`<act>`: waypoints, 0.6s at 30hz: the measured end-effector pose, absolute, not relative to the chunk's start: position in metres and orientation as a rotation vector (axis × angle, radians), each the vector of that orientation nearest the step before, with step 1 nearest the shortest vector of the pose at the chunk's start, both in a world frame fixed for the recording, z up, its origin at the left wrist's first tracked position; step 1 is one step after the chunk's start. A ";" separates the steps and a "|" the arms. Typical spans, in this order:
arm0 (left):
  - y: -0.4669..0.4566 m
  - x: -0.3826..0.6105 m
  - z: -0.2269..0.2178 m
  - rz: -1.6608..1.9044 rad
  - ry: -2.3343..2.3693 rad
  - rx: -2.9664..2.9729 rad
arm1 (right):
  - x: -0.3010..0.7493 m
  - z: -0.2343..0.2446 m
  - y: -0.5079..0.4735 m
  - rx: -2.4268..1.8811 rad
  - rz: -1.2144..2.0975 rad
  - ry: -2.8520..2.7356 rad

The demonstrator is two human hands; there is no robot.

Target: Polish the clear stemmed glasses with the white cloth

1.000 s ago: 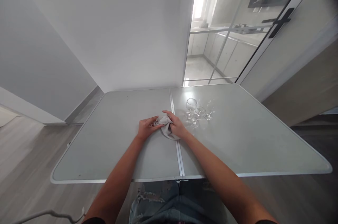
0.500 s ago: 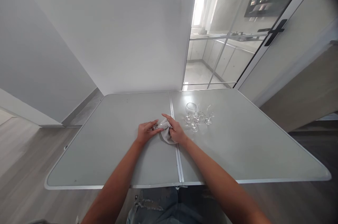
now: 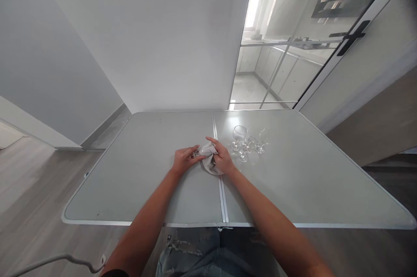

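Observation:
My left hand [image 3: 185,159] is closed around the stem end of a clear stemmed glass [image 3: 203,151], which lies tilted sideways between my hands. A light grey cloth [image 3: 211,165] is bunched in my right hand [image 3: 223,158] and wraps the bowl end of that glass. Part of the glass is hidden by the cloth and my fingers. Just right of my right hand, several clear stemmed glasses stand close together on the table, among them one with a round bowl [image 3: 239,132].
The grey folding table [image 3: 293,181] has a metal seam [image 3: 223,203] down its middle and a pale raised rim. A white wall [image 3: 163,42] rises behind it. At the right back is a glass door with a black handle [image 3: 353,38]. A grey cable [image 3: 65,256] shows at lower left.
The view has shifted slightly, so the table and glasses appear a little farther right. Both hands keep their hold on the glass and cloth; a cable has come into view at lower left.

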State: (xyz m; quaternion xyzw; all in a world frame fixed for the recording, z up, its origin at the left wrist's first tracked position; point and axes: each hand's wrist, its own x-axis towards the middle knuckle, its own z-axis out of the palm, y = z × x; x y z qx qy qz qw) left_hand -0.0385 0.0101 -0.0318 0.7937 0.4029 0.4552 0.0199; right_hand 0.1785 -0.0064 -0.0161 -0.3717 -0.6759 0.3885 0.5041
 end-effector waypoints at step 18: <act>0.013 -0.040 -0.031 1.310 1.137 2.493 | 0.180 -0.014 -0.006 -0.919 0.966 -1.505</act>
